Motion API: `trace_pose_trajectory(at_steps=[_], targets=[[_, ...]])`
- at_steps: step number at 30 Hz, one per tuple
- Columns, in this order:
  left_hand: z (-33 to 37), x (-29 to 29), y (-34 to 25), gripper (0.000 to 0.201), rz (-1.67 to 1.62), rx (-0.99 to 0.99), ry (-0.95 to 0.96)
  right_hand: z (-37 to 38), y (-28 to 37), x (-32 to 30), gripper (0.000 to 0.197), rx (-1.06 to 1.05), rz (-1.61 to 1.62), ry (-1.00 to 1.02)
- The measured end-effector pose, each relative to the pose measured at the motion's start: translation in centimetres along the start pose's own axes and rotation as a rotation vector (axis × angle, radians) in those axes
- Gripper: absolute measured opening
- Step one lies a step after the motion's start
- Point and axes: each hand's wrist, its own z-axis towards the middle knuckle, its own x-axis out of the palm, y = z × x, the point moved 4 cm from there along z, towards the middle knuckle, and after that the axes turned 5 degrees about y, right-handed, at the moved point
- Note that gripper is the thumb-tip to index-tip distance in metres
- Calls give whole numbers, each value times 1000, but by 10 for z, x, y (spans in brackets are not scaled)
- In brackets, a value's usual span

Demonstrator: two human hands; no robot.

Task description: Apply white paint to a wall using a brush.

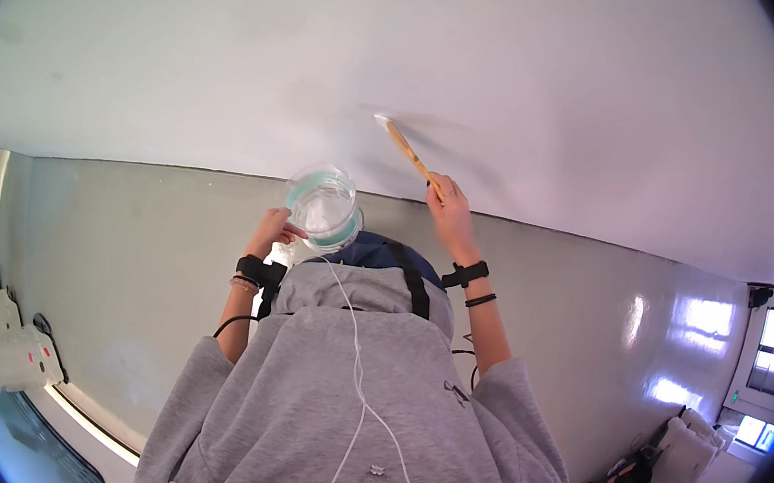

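Two hands are up and both are busy: my right hand (446, 201) is closed around the wooden handle of a paintbrush (407, 150), and my left hand (276, 229) grips a clear plastic tub (322, 207) from the side, held just beside the brush hand and near the wall. The brush's long axis runs on a diagonal from my fist up and to the left, its pale bristle tip pressed to the white wall (539, 78) above the dark line where the grey floor (138, 251) begins. The wall around the tip looks evenly white, with only faint shading beside the bristles, so I cannot tell how much is coated and how much remains.
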Motion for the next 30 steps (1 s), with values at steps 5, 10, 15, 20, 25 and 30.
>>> trace_pose_trajectory(at_steps=[5,10,15,20,25,30], targets=[[3,-22,-2,32,59,8,-21,-19,-11,-7,19,82,-21,-91],[2,-7,-6,32,68,-8,-2,-46,-27,-47,17,240,-61,-225],[-6,-1,-15,33,66,34,8,-78,-47,-81,14,287,18,-571],[-13,1,-19,32,81,36,34,-107,-39,-96,12,301,234,-757],[-25,21,-35,35,174,87,66,-132,-26,-100,9,306,379,-819],[-49,24,-41,37,173,146,52,-143,8,-97,9,302,735,-774]])
